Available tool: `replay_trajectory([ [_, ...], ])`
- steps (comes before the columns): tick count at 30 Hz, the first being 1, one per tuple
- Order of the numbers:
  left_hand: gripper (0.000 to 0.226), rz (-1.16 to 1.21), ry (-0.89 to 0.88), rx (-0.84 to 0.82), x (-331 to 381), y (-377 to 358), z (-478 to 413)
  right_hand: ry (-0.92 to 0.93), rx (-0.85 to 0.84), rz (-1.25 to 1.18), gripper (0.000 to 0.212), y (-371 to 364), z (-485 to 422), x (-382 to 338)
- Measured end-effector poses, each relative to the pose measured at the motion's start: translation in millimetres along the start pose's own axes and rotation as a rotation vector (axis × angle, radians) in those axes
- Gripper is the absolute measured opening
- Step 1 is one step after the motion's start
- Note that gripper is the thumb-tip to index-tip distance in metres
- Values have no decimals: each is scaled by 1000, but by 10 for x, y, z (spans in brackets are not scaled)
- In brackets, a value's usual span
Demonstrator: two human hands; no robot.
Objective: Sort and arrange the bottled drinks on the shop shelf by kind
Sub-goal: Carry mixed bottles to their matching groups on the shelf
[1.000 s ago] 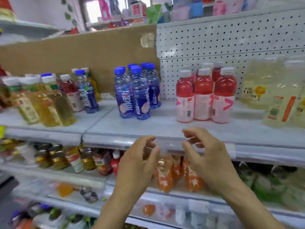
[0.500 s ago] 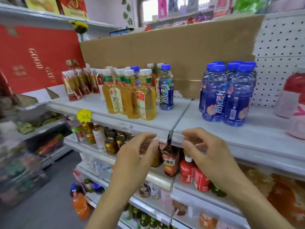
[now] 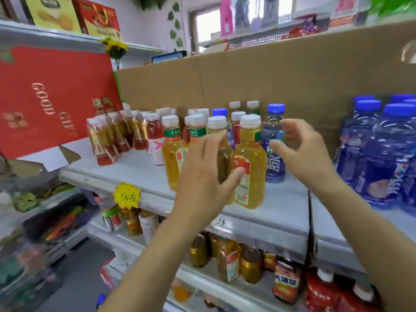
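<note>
On the white shop shelf (image 3: 139,172), white-capped clear plastic bottles of yellow tea (image 3: 173,158) stand left of centre, the left hand (image 3: 202,176) before them with fingers loosely spread, gripping nothing. Just right, a lone blue-capped clear bottle (image 3: 273,131) stands by the right hand (image 3: 301,152), fingers half curled and empty; blue-capped blue-tinted bottles (image 3: 382,149) cluster far right.

Red box (image 3: 56,97) reads "GOOD GIFT"; lone blue bottle (image 3: 275,164) shows "脉".

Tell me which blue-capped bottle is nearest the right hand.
The lone blue-capped bottle beside the front yellow bottle, just behind the right hand; the blue group stands farther right.
</note>
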State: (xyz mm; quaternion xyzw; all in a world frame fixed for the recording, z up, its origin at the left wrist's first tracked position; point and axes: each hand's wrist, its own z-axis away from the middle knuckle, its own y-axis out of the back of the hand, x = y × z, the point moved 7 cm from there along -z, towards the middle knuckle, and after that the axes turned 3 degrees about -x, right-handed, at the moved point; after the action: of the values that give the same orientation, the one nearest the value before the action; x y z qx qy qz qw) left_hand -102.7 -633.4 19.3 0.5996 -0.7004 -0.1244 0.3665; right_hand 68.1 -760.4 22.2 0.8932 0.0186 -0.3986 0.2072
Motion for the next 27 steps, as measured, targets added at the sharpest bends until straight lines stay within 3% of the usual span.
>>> replay_trajectory([
  [3,95,-105,-153,-19,82,-60,-443,-143,45,2,72,-12,-493,166],
  [7,116,-338,-325,-248,115,-351,-805,-317,-58,-18,97,-245,-871,467],
  [13,108,-413,-446,-294,59,-503,-893,-315,-79,0,59,-315,-809,526],
  [20,114,-480,-541,-298,38,-510,-904,-299,36,140,60,201,-183,255],
  [27,111,-476,-558,-253,94,-475,-891,-339,320,334,59,968,315,223],
])
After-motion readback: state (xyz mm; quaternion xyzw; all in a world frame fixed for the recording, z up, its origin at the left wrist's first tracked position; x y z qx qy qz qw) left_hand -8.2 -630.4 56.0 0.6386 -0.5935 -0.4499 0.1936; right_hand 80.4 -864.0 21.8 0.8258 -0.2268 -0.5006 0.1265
